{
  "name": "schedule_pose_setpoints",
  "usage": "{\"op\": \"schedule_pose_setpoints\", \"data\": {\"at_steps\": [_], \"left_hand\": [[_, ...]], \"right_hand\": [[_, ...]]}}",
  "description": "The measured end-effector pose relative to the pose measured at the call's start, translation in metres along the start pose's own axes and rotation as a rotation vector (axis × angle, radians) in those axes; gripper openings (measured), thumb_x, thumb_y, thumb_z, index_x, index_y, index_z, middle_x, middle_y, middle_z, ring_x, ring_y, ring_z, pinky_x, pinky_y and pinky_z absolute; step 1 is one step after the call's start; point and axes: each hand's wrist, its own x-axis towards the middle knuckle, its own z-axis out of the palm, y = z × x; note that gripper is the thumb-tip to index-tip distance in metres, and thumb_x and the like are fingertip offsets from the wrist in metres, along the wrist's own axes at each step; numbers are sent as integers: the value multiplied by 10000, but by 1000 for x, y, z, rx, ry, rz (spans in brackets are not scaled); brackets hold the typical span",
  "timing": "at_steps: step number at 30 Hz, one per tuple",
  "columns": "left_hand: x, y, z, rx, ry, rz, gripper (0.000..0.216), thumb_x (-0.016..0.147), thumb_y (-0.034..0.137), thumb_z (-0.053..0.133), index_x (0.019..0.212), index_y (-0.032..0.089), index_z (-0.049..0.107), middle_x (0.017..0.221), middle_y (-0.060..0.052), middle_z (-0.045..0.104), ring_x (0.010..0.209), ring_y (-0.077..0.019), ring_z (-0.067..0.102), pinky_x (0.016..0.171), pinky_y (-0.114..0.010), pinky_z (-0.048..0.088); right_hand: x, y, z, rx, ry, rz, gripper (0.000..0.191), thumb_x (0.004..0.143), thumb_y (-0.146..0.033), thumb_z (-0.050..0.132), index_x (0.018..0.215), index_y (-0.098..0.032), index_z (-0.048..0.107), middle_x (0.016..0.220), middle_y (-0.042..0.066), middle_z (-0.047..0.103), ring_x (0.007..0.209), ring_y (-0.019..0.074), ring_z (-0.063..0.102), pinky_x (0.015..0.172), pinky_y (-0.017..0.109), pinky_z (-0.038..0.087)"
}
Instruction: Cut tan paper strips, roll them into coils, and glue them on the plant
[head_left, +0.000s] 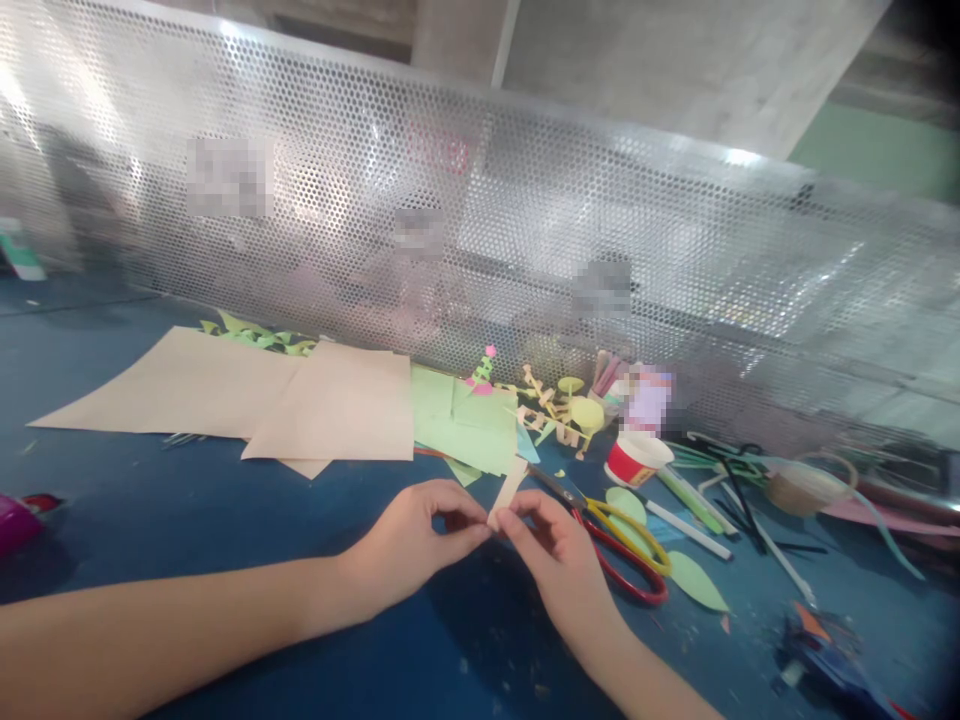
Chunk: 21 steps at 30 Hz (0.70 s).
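Note:
Between my two hands is a short beige paper strip (510,484), pointing up and slightly right. My left hand (420,540) pinches its lower end with thumb and fingertips. Right beside it, my right hand (551,545) pinches the same end, so the fingertips almost meet. Scissors (626,545) with one yellow and one red handle loop lie just right of my right hand, their blades reaching behind it. Light green paper leaf shapes (697,582) rest under and beside the handles. Large beige sheets (337,405) and a green sheet (480,425) lie beyond my hands.
A red and white paper cup (637,460) stands behind the scissors. Farther right are several strips and sticks (690,525) and a small basket (806,490). Yellow paper figures (585,410) lie near the perforated metal panel (337,180) at the back. A purple object (19,525) sits at far left.

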Motion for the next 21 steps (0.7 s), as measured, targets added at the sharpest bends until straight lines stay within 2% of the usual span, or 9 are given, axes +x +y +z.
{"op": "schedule_pose_setpoints", "data": {"at_steps": [6, 12, 18, 21], "left_hand": [[-1, -2, 1, -8, 11, 39, 136, 789, 286, 554, 777, 199, 658, 791, -5, 607, 731, -126, 556, 691, -245, 442], [1, -2, 0, -22, 1, 34, 146, 790, 286, 555, 754, 191, 660, 796, -12, 613, 746, -131, 558, 694, -248, 441], [0, -2, 0, -45, 13, 20, 153, 778, 262, 555, 692, 162, 634, 746, -18, 594, 696, -129, 553, 651, -244, 440], [0, -1, 0, -65, -8, 22, 146, 778, 256, 550, 708, 158, 634, 751, -23, 593, 700, -132, 553, 647, -246, 443]], "right_hand": [[0, -1, 0, -95, 48, -36, 161, 779, -345, 585, 766, -185, 597, 742, 3, 613, 710, 139, 566, 665, 213, 449], [-2, 0, 0, -88, 25, -24, 164, 790, -349, 571, 768, -187, 581, 727, 2, 607, 681, 133, 572, 639, 213, 461], [-5, 5, 2, -137, 119, -195, 132, 768, -261, 614, 836, -222, 508, 744, -20, 588, 710, 127, 591, 660, 215, 489], [-6, 4, 0, -269, 46, -299, 28, 805, -224, 564, 810, -218, 591, 794, 6, 623, 749, 139, 592, 691, 233, 487]]}}
